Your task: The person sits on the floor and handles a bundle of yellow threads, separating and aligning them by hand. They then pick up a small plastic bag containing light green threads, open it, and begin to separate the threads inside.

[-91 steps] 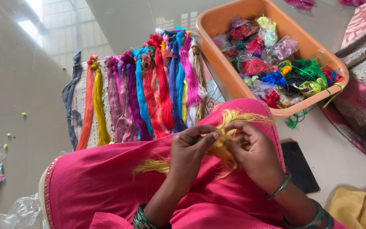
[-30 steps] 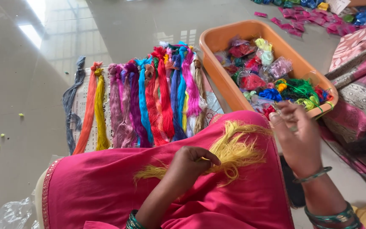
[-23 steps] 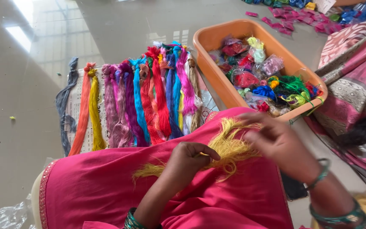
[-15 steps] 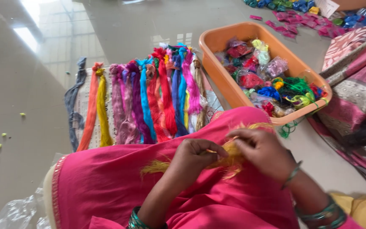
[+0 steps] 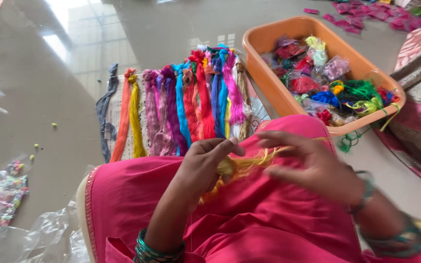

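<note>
Over my pink-clad lap point(image 5: 249, 219), my left hand point(image 5: 205, 163) pinches a bundle of yellow threads point(image 5: 242, 168) between thumb and fingers. My right hand point(image 5: 308, 160) is just to its right, fingers spread and blurred, touching the loose ends of the same bundle. Both wrists carry green bangles. The threads run from the left fist towards the right palm and a few strands trail down onto the pink cloth.
A row of coloured thread skeins point(image 5: 181, 107) lies on the floor ahead. An orange plastic tub point(image 5: 274, 92) with several thread bundles and small bags stands at the right. Clear bags with beads point(image 5: 6, 195) lie at the left. Patterned cloth point(image 5: 420, 107) lies far right.
My right hand came back from beside the tub to the yellow bundle. The spread fringe has been gathered into a tighter bunch between both hands.
</note>
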